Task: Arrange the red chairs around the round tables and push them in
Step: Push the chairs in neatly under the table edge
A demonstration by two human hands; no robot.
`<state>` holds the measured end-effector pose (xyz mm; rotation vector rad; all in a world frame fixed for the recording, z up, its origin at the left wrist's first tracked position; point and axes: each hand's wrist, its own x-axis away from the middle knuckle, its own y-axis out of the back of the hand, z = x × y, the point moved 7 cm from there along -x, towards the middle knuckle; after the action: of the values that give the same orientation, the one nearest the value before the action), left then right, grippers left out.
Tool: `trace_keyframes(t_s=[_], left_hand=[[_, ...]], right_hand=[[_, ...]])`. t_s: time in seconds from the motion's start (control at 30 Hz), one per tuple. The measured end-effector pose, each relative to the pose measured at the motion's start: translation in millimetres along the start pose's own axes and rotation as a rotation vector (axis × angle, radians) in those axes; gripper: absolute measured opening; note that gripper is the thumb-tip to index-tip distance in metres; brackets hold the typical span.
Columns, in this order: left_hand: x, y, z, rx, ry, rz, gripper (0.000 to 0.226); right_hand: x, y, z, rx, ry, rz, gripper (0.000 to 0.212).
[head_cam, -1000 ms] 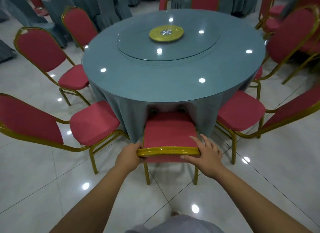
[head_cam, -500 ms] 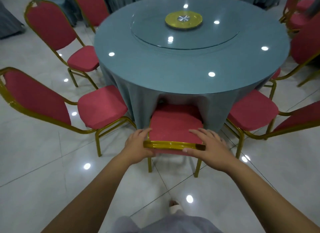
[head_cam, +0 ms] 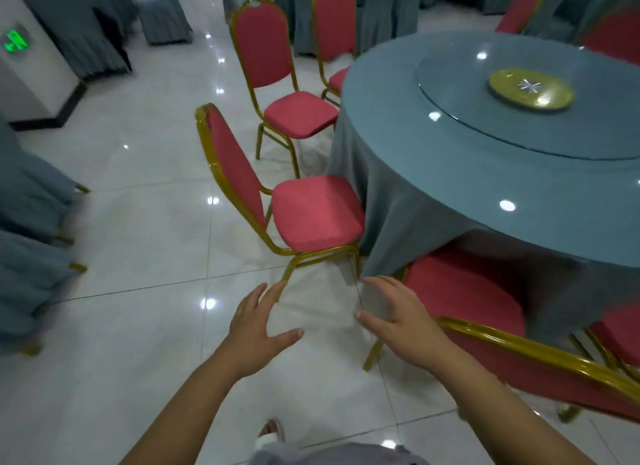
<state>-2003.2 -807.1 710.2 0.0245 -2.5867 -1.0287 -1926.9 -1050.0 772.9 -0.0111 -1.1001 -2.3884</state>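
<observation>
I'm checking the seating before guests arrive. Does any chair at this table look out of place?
Yes. The red gold-framed chair at the round grey-blue clothed table stands pulled out, its seat wholly clear of the tabletop, while the red chair by the right hand is tucked under.

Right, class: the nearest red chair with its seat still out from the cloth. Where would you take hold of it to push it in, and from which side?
Grip the gold top rail of the backrest on the pulled-out chair, coming from behind it, on the side away from the round table. The seat faces the table, so a push on the rail should drive it straight under. Both the left hand and right hand are open and free.
</observation>
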Motion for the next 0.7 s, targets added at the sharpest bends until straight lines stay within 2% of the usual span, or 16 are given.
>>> trace_keyframes(t_s=[0.2,0.43,0.7], left_hand=[[-11,104,75,0.001,0.012,-0.036,0.088],[-62,181,113,0.067,-0.001,-0.044,0.080],[-192,269,132,-0.004,-0.043,-0.039,0.083]], right_hand=[[-54,-63,93,-0.144,-0.023,-0.023,0.054],[-121,-99,132,-0.148,-0.085,-0.001,0.050],[-289,-112,161,-0.253,-0.135,-0.077,0.071]])
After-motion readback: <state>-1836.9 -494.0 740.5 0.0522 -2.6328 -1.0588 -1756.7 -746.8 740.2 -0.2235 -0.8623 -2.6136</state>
